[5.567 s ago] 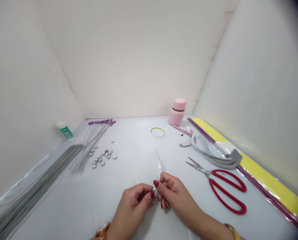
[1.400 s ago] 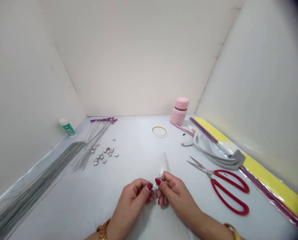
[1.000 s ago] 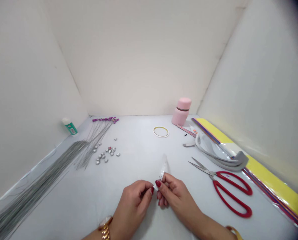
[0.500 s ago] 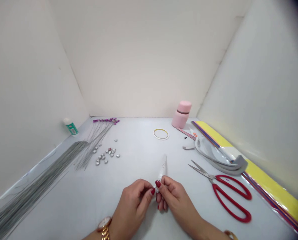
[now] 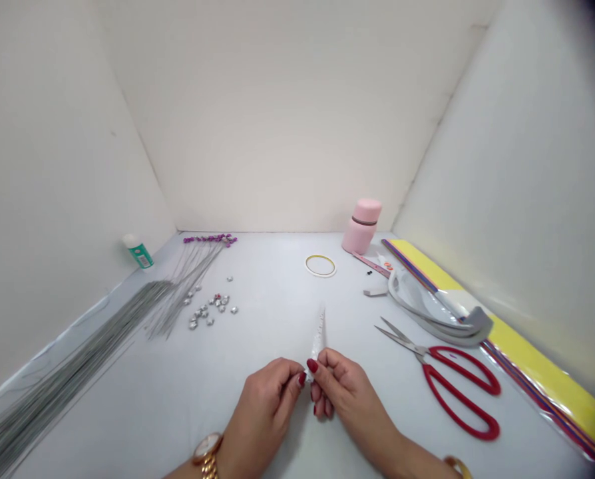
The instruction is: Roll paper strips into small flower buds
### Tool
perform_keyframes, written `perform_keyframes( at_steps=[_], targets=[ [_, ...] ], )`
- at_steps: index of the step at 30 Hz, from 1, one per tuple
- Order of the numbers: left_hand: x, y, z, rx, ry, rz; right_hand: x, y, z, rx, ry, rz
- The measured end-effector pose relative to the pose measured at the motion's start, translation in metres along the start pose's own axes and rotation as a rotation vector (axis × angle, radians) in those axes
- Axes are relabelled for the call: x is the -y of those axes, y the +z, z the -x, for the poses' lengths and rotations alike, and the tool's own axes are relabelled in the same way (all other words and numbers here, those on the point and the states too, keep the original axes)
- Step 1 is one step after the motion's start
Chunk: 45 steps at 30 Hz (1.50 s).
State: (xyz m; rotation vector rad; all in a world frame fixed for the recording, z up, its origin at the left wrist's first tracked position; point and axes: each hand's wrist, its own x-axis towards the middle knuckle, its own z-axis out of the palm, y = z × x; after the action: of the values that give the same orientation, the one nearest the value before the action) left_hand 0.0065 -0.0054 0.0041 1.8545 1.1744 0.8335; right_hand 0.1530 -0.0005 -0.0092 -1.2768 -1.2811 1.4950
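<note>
A silvery-white paper strip (image 5: pixel 318 334) sticks out from between my fingers at the front middle of the table, its far end pointing away from me. My right hand (image 5: pixel 345 392) pinches it near the lower end between thumb and fingers. Thumb and forefinger of my left hand (image 5: pixel 272 399) are closed at the strip's near end, touching it; that end is mostly covered by fingertips. To the left lie several small silver folded stars (image 5: pixel 203 313), one of them reddish. Red-handled scissors (image 5: pixel 422 356) rest with blades apart, right of my right hand.
Grey wires (image 5: pixel 92 332) spread along the left side, with purple-tipped stems (image 5: pixel 210 240) behind. A glue bottle (image 5: pixel 138 253) leans by the left wall. Farther back are a tape ring (image 5: pixel 320 266) and a pink flask (image 5: pixel 361 227). Grey strips (image 5: pixel 437 326) and yellow sheets (image 5: pixel 532 362) lie right.
The free end of the strip has swung slightly left and looks narrower, as if turned. Both hands keep their pinch with only a tiny shift; the whole view has moved slightly.
</note>
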Motion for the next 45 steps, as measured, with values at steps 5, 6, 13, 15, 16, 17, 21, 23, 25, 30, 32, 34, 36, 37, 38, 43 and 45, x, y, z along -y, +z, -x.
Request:
perform_keyframes(
  at_steps=[5,6,13,15,16,17,21,23,25,30,32,34,36,37,38,43,45],
  targets=[
    [0.001,0.0,0.0,0.024,0.022,0.044,-0.003,0.001,-0.001,-0.008,-0.041,0.028],
    [0.001,0.0,0.0,0.025,0.026,0.046,-0.004,0.001,-0.001,-0.009,-0.048,0.038],
    [-0.002,-0.002,-0.002,0.049,-0.004,0.115,-0.006,-0.001,-0.002,-0.03,-0.043,0.078],
    [-0.003,-0.002,-0.002,0.042,-0.02,0.114,-0.004,-0.002,-0.001,-0.013,-0.047,0.09],
    [-0.002,-0.001,-0.002,0.028,-0.031,0.105,-0.002,-0.002,-0.001,0.006,-0.05,0.089],
    [-0.002,-0.001,-0.001,0.014,-0.042,0.096,-0.001,-0.002,0.0,0.031,-0.05,0.082],
    [0.001,0.001,-0.002,-0.018,-0.069,0.075,0.003,-0.001,0.002,0.099,-0.032,0.032],
    [0.004,0.001,-0.003,-0.015,-0.076,0.105,0.003,-0.001,0.002,0.097,-0.025,0.008],
    [0.006,0.0,-0.003,-0.032,-0.098,0.153,0.002,-0.002,0.002,0.096,-0.022,-0.012],
    [0.007,-0.002,-0.003,-0.128,-0.114,0.126,0.001,-0.003,0.0,0.093,-0.015,-0.035],
    [0.006,-0.002,-0.002,-0.11,-0.087,0.083,0.002,-0.003,0.0,0.086,-0.016,-0.029],
    [0.004,-0.001,-0.001,-0.087,-0.077,0.036,0.002,-0.003,0.0,0.081,-0.025,-0.01],
    [0.003,-0.001,-0.001,-0.074,-0.072,-0.018,0.002,-0.003,0.001,0.079,-0.042,0.014],
    [0.003,-0.002,-0.001,-0.07,-0.062,-0.055,0.002,-0.003,0.001,0.076,-0.052,0.026],
    [0.003,-0.002,-0.001,-0.065,-0.042,-0.107,0.002,-0.003,0.001,0.072,-0.061,0.036],
    [0.008,-0.004,-0.003,-0.03,0.161,-0.522,0.001,-0.003,0.002,0.06,-0.052,0.037],
    [0.011,-0.004,-0.003,-0.022,0.262,-0.642,0.001,-0.002,0.001,0.067,-0.036,0.005]
  ],
)
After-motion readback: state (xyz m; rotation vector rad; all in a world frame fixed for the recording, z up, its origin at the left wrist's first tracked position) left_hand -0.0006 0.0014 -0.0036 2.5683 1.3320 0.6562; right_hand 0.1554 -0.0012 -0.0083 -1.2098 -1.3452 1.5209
